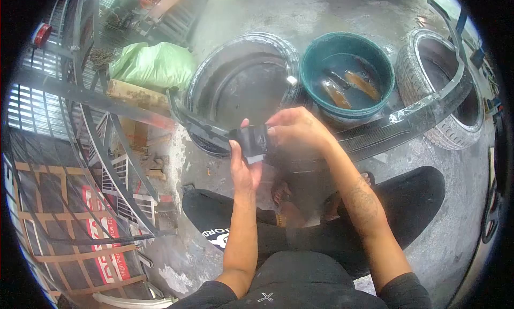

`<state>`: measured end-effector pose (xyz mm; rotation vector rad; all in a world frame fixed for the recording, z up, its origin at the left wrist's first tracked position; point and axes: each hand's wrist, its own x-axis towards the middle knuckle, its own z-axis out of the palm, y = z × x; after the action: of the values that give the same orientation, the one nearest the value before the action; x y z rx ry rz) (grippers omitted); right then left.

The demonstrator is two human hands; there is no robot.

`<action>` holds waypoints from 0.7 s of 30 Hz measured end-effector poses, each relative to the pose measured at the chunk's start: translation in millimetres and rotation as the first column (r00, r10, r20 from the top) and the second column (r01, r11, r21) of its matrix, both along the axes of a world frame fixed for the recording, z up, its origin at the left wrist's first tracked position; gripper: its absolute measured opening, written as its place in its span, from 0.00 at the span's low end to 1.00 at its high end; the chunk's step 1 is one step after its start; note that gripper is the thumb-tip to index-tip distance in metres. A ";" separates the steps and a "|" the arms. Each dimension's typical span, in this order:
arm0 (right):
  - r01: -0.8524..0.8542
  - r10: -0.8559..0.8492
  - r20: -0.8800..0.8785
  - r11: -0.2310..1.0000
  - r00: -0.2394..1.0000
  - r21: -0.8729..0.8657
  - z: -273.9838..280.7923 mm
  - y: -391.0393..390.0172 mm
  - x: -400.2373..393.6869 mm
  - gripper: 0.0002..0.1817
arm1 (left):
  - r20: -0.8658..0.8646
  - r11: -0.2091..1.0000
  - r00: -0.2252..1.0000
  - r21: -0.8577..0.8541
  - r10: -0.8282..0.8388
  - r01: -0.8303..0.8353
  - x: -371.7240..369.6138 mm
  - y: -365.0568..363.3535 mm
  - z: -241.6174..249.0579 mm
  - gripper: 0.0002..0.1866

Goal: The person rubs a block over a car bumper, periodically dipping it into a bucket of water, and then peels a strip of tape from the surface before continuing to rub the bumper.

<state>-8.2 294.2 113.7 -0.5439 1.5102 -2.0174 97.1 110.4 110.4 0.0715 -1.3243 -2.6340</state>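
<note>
My left hand (246,167) holds a dark grey sheet (252,140) that looks like sandpaper, thumb on one side and fingers behind it. A pale edge of something, perhaps a block, shows under the sheet's lower end. At the sheet's right edge my right hand (295,128) is closed, with thumb and fingers pinched on it. Just beyond my hands, a long curved black carbon-patterned car part (393,128) runs across the tyres; my hands cover part of it.
One tyre (194,89) lies flat ahead, a small white piece (292,80) on its rim. Another tyre (409,76) leans at right. Between them stands a green bucket (311,97) of water with brownish pieces inside. Metal racks (99,143) and a green bag (152,65) are at left.
</note>
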 end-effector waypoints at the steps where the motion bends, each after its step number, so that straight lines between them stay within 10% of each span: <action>1: -0.010 0.010 -0.013 1.000 1.000 -0.014 -0.1 -1.4 1.4 0.17 | 0.001 1.000 1.000 -0.002 0.001 -0.001 1.1 0.3 -0.5 0.34; 12: 0.019 -0.021 -0.114 1.000 0.993 -0.014 3.1 -11.8 8.8 0.14 | 0.104 0.989 0.990 -0.123 0.099 -0.086 -0.4 -1.3 -5.9 0.34; 17: 0.040 -0.031 -0.172 0.998 0.985 0.053 3.7 -16.4 10.3 0.15 | -0.123 0.987 0.991 -0.159 -0.056 0.036 4.0 -0.3 -19.1 0.46; 21: 0.034 -0.032 -0.128 0.999 0.991 0.014 0.8 -20.1 12.0 0.19 | 0.047 0.984 0.995 -0.161 0.089 -0.080 -2.5 0.3 -11.4 0.34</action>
<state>3.8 274.1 114.5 -0.6561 1.6190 -2.0274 94.7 110.7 99.0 0.1734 -1.5098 -2.4636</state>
